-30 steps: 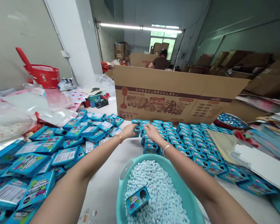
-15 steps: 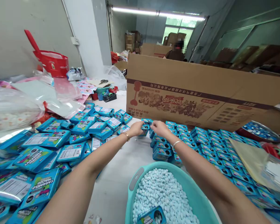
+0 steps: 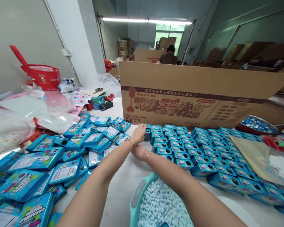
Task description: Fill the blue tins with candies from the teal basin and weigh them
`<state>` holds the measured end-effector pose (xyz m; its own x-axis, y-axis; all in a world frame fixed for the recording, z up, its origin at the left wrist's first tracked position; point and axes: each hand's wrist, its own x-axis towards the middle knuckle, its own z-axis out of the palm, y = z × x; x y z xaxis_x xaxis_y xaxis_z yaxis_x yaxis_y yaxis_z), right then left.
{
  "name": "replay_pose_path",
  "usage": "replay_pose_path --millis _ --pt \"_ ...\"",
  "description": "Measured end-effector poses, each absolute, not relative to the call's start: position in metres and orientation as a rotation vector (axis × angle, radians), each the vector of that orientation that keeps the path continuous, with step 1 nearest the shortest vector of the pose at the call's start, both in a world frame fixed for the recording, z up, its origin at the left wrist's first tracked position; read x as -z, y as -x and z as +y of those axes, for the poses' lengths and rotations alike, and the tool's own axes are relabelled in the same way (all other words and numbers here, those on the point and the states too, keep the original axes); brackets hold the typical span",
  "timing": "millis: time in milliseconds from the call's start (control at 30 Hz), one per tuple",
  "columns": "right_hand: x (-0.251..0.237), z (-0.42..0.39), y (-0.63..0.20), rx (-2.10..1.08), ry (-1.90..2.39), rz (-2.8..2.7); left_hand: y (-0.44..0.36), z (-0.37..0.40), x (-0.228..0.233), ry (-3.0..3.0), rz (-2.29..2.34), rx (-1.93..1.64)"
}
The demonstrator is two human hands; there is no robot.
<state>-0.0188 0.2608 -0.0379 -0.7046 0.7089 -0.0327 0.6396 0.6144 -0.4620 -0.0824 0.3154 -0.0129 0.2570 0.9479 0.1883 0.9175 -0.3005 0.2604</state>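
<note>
My left hand [image 3: 139, 134] curls its fingers against a small blue candy box [image 3: 147, 133] at the left end of the back row. Its fingertips are partly hidden. Below it, my right hand [image 3: 140, 152] is low over the white table, crossing under my left wrist, its fingers out of sight. Right of both hands, upright blue boxes with round dark holes on top [image 3: 164, 151] stand in close rows. In front, partly behind my right forearm, is a turquoise basin [image 3: 134, 201] of pale blue candies [image 3: 158, 201].
A heap of blue boxes [image 3: 68, 171] lies on the left. A large cardboard panel [image 3: 170, 78] stands behind the rows. A yellowish sheet [image 3: 248, 157] rests on boxes at right, near a bowl of blue wrapped pieces [image 3: 257, 124]. A person [image 3: 168, 58] is in the background.
My right hand has moved left and down from the rows to beneath my left wrist. My left hand remains at the row's left end. The view has shifted, showing more of the boxes at right.
</note>
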Motion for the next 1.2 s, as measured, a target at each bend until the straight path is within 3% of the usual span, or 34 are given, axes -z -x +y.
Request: replay_pose_path --millis 200,267,367,467,567,700,933,1200 --pt "-0.005 0.242 -0.019 -0.87 1.332 -2.549 0.089 0.256 -0.031 -2.225 1.835 -0.659" --pt "-0.024 0.23 -0.057 -0.905 1.311 -2.535 0.093 0.205 -0.051 -2.067 1.574 -0.781" --pt "-0.042 0.192 -0.132 -0.798 1.14 -2.592 0.089 0.107 -0.074 -2.162 1.243 -0.591" --pt "-0.034 0.129 -0.195 -0.856 1.247 -2.615 0.068 0.021 -0.065 -2.36 1.274 -0.347" --pt "-0.01 0.067 -0.221 -0.823 1.485 -2.564 0.047 -0.017 -0.034 -2.423 1.478 -0.196" --pt "0.011 0.011 -0.212 -0.911 1.566 -2.623 0.043 -0.009 -0.032 -2.461 1.566 -0.235" --pt "0.012 -0.008 -0.184 -0.725 1.58 -2.675 -0.029 0.041 -0.105 -2.606 1.358 -0.657" --pt "0.02 -0.006 -0.18 -0.483 1.523 -2.591 -0.203 0.088 -0.056 -2.661 0.955 -0.241"
